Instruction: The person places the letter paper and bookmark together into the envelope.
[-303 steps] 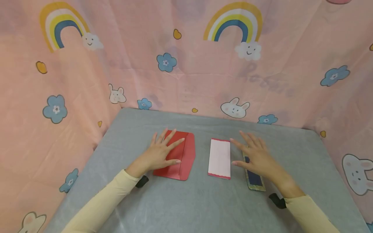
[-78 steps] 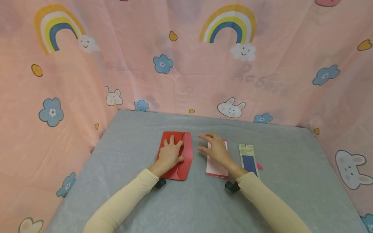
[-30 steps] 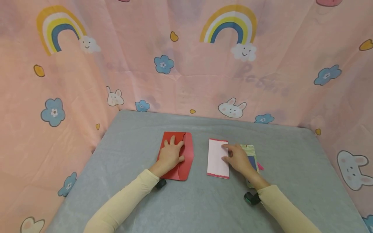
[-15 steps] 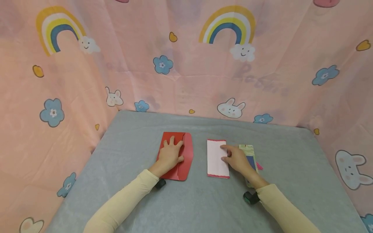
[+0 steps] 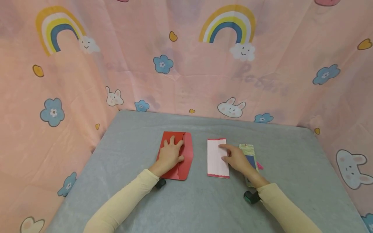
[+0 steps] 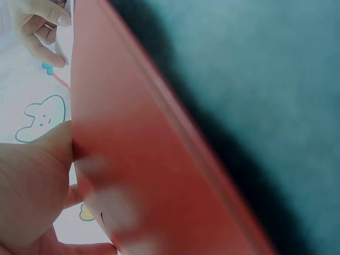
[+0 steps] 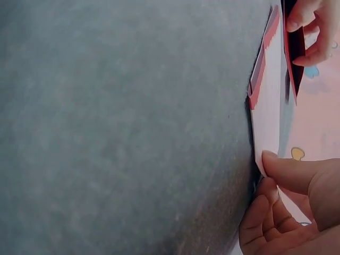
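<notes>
- White card (image 5: pixel 215 161), red-trimmed ends: on grey counter (image 5: pixel 186 207), between the two hands.
- Right hand (image 5: pixel 237 158): at card's right edge, pinching it, thumb on top, fingers beneath.
- Red envelope (image 5: pixel 187 165): left of card, apart.
- Left hand (image 5: pixel 170 153): left of card, fingers spread wide on envelope.
- Green-and-blue strip (image 5: pixel 251 160), pink tassel (image 5: pixel 260 166): right of card, partly hidden.

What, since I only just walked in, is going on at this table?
A person's left hand rests with its fingers spread on a red envelope, whose flap lies open toward the white paper. Their right hand pinches the near side edge of that white paper, which has red ends and lies apart from the envelope. A green strip with a blue panel lies partly hidden under the right hand and wrist.
</notes>
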### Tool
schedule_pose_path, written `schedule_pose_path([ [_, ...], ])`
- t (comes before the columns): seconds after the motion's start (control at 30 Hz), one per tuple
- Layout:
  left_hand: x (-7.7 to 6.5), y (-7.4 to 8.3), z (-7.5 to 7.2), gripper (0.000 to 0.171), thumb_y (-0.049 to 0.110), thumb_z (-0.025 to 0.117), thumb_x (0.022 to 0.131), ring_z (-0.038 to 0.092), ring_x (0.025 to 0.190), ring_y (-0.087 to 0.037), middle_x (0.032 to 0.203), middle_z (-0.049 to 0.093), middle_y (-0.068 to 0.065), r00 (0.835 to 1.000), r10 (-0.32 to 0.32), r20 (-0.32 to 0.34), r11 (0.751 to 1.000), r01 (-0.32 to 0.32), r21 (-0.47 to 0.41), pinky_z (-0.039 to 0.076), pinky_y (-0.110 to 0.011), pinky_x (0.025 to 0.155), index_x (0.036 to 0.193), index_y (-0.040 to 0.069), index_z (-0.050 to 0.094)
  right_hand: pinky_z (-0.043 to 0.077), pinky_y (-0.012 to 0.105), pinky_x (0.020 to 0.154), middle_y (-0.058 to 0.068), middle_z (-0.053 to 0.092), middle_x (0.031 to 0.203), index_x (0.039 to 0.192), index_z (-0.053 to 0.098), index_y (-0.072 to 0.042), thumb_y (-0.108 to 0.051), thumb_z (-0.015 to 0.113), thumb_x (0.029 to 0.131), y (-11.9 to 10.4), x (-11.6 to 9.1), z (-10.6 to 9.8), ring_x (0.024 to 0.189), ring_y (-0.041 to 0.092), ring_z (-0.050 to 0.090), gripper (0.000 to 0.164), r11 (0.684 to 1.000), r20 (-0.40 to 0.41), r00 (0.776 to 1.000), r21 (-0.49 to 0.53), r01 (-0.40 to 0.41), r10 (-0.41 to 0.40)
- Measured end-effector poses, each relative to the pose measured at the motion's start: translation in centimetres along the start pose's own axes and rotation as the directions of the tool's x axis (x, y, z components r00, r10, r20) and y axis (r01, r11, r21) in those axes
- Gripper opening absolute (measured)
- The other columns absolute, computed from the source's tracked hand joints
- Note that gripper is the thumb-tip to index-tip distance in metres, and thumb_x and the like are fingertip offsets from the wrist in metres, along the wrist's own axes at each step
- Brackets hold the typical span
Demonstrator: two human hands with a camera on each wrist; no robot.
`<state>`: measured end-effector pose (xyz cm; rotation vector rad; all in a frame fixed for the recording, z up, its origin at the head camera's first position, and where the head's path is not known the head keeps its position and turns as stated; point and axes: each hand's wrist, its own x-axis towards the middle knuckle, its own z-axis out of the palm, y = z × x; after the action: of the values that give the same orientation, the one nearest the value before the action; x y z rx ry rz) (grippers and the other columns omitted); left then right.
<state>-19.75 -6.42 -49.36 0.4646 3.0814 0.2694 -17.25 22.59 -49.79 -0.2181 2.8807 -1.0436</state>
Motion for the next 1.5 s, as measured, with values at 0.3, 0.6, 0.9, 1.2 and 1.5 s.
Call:
schedule_pose_path([
  [0.3, 0.0, 0.1, -0.1, 0.060, 0.036, 0.073, 0.085, 0.051, 0.106, -0.035, 0.137, 0.044, -0.018, 1.000, -0.003, 0.005, 1.000, 0.003, 0.009, 0.055, -0.039, 0.059, 0.139, 0.022, 0.050, 0.037, 0.024, 0.057, 0.007, 0.052, 0.079, 0.131, 0.061, -0.005, -0.002, 0.069, 0.087, 0.1, -0.2, -0.2, 0.068, 0.016, 0.046, 0.045, 1.000, -0.027, 1.000, -0.013, -0.011, 0.011],
  [0.6, -0.1, 0.2, -0.3, 0.060, 0.035, 0.073, 0.085, 0.051, 0.108, -0.037, 0.138, 0.044, -0.018, 1.000, -0.008, 0.011, 1.000, 0.008, 0.004, 0.056, -0.041, 0.061, 0.139, 0.021, 0.050, 0.037, 0.023, 0.058, 0.008, 0.052, 0.080, 0.129, 0.062, -0.003, 0.001, 0.068, 0.087, -0.3, -0.1, -0.8, 0.070, 0.017, 0.046, 0.042, 0.999, -0.055, 0.998, 0.038, 0.028, -0.026],
  [0.9, -0.1, 0.2, -0.3, 0.060, 0.035, 0.074, 0.084, 0.051, 0.108, -0.037, 0.137, 0.045, -0.018, 1.000, -0.012, 0.010, 1.000, 0.012, -0.006, 0.056, -0.043, 0.063, 0.138, 0.021, 0.051, 0.040, 0.021, 0.059, 0.009, 0.053, 0.083, 0.129, 0.063, -0.005, 0.000, 0.069, 0.087, -1.2, 0.2, -0.8, 0.070, 0.018, 0.047, 0.043, 0.996, -0.051, 0.999, 0.086, 0.010, -0.006],
  [1.2, -0.1, 0.2, -0.1, 0.061, 0.035, 0.074, 0.084, 0.051, 0.110, -0.038, 0.140, 0.044, -0.018, 1.000, -0.009, 0.009, 1.000, 0.009, -0.002, 0.056, -0.043, 0.063, 0.139, 0.022, 0.051, 0.039, 0.021, 0.054, 0.009, 0.054, 0.082, 0.128, 0.063, -0.004, -0.001, 0.069, 0.087, -2.4, 0.8, -0.7, 0.066, 0.016, 0.046, 0.042, 0.990, -0.048, 0.999, 0.135, 0.028, -0.022],
  [1.5, 0.0, 0.1, 0.1, 0.061, 0.035, 0.075, 0.083, 0.051, 0.109, -0.037, 0.138, 0.045, -0.018, 1.000, -0.009, -0.005, 1.000, 0.009, 0.000, 0.057, -0.042, 0.064, 0.138, 0.021, 0.051, 0.038, 0.021, 0.053, 0.007, 0.054, 0.079, 0.127, 0.063, -0.003, 0.000, 0.069, 0.086, -3.6, 1.6, -0.3, 0.061, 0.011, 0.044, 0.042, 0.983, -0.052, 0.998, 0.174, 0.052, -0.044],
])
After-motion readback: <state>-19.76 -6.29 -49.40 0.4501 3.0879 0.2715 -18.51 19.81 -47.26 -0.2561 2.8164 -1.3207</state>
